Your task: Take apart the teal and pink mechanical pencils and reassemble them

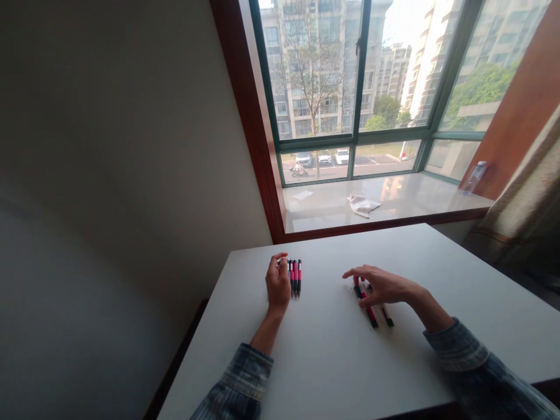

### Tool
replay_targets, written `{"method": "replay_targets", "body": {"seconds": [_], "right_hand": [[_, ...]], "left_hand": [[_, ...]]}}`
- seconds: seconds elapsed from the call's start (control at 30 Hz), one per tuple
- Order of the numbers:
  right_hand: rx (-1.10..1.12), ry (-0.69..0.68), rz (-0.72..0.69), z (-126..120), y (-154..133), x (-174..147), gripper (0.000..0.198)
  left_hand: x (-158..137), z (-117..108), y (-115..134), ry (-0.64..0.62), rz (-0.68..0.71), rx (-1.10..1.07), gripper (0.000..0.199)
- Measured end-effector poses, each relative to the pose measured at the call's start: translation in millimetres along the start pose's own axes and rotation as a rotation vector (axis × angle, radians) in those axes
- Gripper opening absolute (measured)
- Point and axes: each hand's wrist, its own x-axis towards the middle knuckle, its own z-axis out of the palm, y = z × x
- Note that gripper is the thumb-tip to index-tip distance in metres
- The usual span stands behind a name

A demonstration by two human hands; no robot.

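A row of several red and black pens (296,277) lies side by side on the white table (324,350). My left hand (278,284) is at the left end of this row, its fingers curled in and partly covering it. Whether anything is within those fingers is hidden. To the right, my right hand (382,286) hovers low over a second, looser group with its thumb and fingers apart. Below it show a red and black pen (371,315), a dark-tipped pen (388,317) and a thin clear stick-like piece (362,309). The palm hides part of this group.
Beyond the table's far edge, a window sill (315,216) holds a crumpled cloth or tissue (364,205), a flat white paper (303,195) and a clear bottle (475,178). A curtain (520,192) hangs at right. A plain wall (131,175) rises on the left.
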Motion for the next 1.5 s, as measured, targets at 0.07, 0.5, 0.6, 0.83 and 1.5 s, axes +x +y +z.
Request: {"method": "replay_targets", "body": {"seconds": [0.07,0.5,0.6,0.83,1.5], "right_hand": [[-0.004,0.004,-0.002,-2,0,-1,0.065],[-0.060,0.538,-0.400,40,-56,30,0.046],[-0.058,0.524,-0.417,45,-60,33,0.049],[-0.098,0.502,-0.182,7,-10,19,0.028],[0.524,0.576,-0.112,41,-8,38,0.023]], "left_hand": [[0,-1,0,0.022,0.054,0.065,0.030],[-35,22,14,-0.615,0.040,-0.091,0.046],[-37,25,9,-0.636,0.012,-0.094,0.039],[-28,24,1,-0.501,0.048,0.029,0.018],[-32,24,7,-0.479,0.383,0.407,0.011]]}}
